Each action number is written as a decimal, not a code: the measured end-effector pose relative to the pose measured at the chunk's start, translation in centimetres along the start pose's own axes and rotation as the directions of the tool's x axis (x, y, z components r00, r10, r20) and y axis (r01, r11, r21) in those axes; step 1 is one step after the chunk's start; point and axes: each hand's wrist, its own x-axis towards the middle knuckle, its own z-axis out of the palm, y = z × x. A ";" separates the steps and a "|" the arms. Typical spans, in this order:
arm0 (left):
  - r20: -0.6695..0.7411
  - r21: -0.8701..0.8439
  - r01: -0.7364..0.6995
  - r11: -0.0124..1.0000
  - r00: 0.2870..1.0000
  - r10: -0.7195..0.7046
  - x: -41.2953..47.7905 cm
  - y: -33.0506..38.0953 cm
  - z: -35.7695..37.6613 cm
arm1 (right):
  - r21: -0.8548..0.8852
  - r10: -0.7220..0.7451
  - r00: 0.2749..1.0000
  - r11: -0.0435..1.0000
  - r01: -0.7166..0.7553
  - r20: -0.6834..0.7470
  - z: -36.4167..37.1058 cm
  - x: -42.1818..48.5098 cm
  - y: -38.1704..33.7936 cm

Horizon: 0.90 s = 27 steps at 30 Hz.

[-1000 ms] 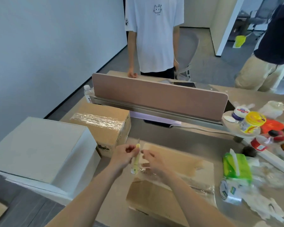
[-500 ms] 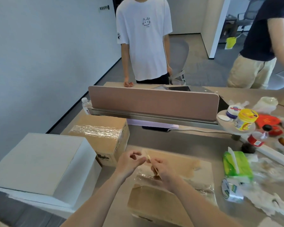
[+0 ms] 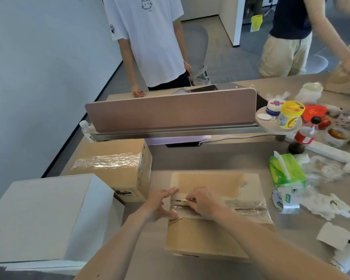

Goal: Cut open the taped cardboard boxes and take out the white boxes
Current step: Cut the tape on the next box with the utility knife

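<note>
Pretty cluttered desk. The grey-beige tabletop point(image 3: 200, 158) sits beside a pale bluish-white wall point(image 3: 38, 57), and a pinkish-brown divider panel point(image 3: 170, 112) runs across its middle.

The flat brown cardboard box with clear tape along its top point(image 3: 190, 235) lies right in front of the person, at the near side of the tabletop. Their left hand point(image 3: 160, 205) rests on the box's left end, fingers straight and loose, holding nothing. The right hand point(image 3: 205, 202) has its fingers curled round a small pale yellow utility knife point(image 3: 181, 201), which points left over the tape strip.

A second taped brown cardboard box point(image 3: 117, 164) stands just behind and to the left, with its tape unbroken. A big white box point(image 3: 42, 215) sits at the far left.

The right side is a mess: a green tissue pack point(image 3: 287, 170), a yellow-lidded tub point(image 3: 290, 114), a cola bottle with a red label point(image 3: 305, 134) and crumpled wrappers.

Past the divider, a person in a white T-shirt with a cat drawing point(image 3: 148, 37) rests a hand on the far edge. Another person in a dark top and khaki shorts point(image 3: 287, 37) stands further right. A grey office chair point(image 3: 198, 43) is between them on the grey floor.
</note>
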 end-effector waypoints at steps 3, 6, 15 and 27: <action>0.017 0.010 0.004 1.000 1.000 -0.004 0.4 -0.2 -0.2 | -0.076 -0.034 0.999 0.997 0.034 0.004 -0.3 0.0 -0.7; 0.038 0.021 0.013 1.000 0.999 -0.014 0.5 -0.4 -0.4 | -0.125 -0.058 0.998 0.991 0.056 -0.012 -0.3 0.1 -1.3; 0.041 -0.086 0.021 0.996 0.999 -0.017 0.4 -0.4 -0.2 | -0.241 -0.114 0.992 0.963 0.123 0.052 -0.2 0.4 -2.5; 0.068 -0.066 0.035 0.997 0.997 -0.031 0.0 0.4 -0.2 | -0.305 -0.109 0.987 0.942 0.141 0.118 -1.7 0.0 -3.2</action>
